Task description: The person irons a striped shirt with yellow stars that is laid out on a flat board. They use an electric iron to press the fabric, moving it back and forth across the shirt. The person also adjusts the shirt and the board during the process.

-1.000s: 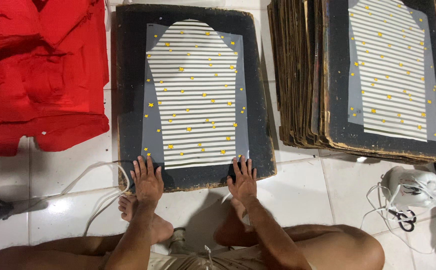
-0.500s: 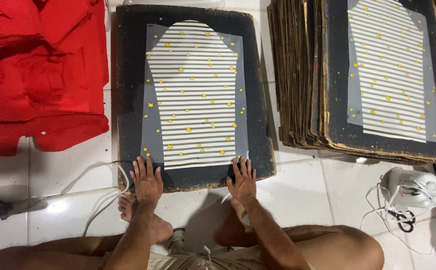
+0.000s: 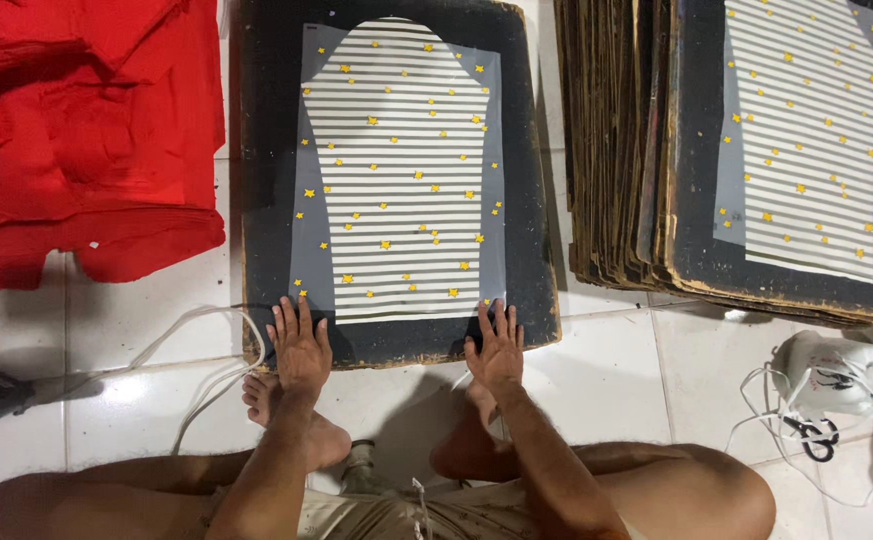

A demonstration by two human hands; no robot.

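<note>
Down on a floor of glossy white tiles (image 3: pixel 127 330) I am sitting cross-legged, and the head camera is looking straight down at my lap and hands. Both hands are lying flat, fingers spread, gripping nothing: my left hand (image 3: pixel 300 345) is pressing on the near edge of a dark, worn rectangular board (image 3: pixel 267 150), and my right hand (image 3: pixel 497 345) is pressing on the same edge further along, its fingertips just touching the lower rim of a translucent sheet printed with pale stripes and small yellow stars (image 3: pixel 402 170). That sheet is lying flat on the board, directly ahead of me between my arms.

To my left, a heap of red cloth (image 3: pixel 77 140) is lying on the tiles just beside the board. A white cord (image 3: pixel 197 330) is curling over the floor near my left hand, running under my left foot (image 3: pixel 267 395). To my right, a thick stack of similar dark boards (image 3: pixel 627 160) is standing close by, the topmost carrying another striped, starred sheet (image 3: pixel 807 140). Near my right knee, a white rounded appliance (image 3: pixel 842 370) with tangled wire and a pair of black-handled scissors (image 3: pixel 812 435) is lying on the tiles.
</note>
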